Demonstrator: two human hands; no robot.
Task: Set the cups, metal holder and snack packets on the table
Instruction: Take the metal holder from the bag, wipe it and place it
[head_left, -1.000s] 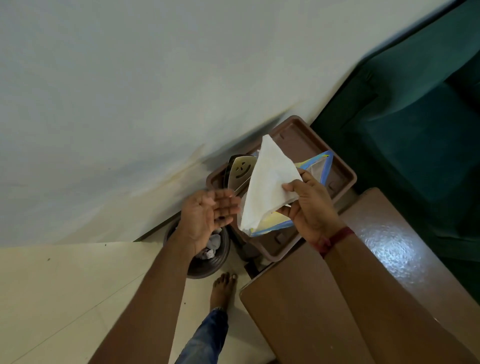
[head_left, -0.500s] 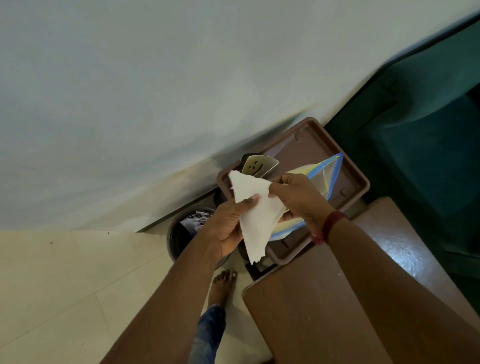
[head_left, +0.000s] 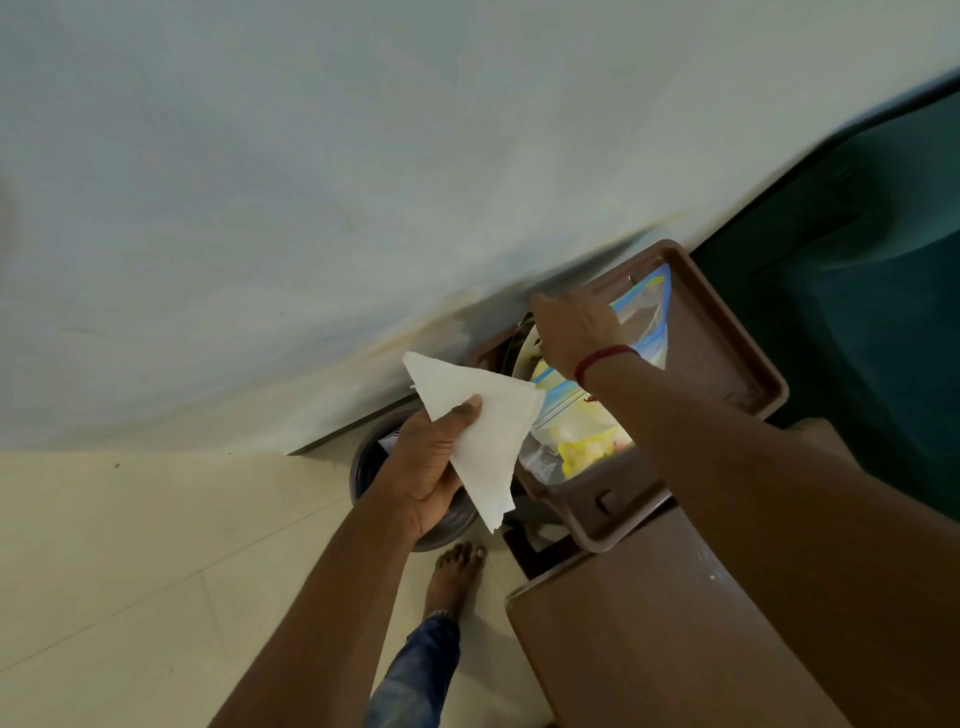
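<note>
1. The left hand (head_left: 431, 467) holds a white folded paper napkin (head_left: 483, 426); its thumb lies on top and the fingers (head_left: 441, 499) curl beneath, grasping it above a dark round bin (head_left: 374, 462) on the floor.
2. The right hand (head_left: 576, 327) reaches far into a brown tray (head_left: 727, 338), palm down. Whether its fingers grasp anything cannot be told, since the back of the hand hides them. A red thread band (head_left: 602, 358) circles that wrist.
3. In the tray lies a clear snack packet (head_left: 587, 441) with a blue zip edge and yellow contents. It runs from the tray's near end to its far end, passing under the right wrist.
4. A shiny metal holder (head_left: 524, 348) shows at the tray's left side, just beside the right hand and mostly hidden.
5. No writing or brand can be read on the packet.
6. The brown bench (head_left: 649, 639) sits near and right; the tray rests just beyond its far corner.
7. A bare foot (head_left: 457, 571) stands on the pale tiled floor (head_left: 130, 545) near the bin.
</note>
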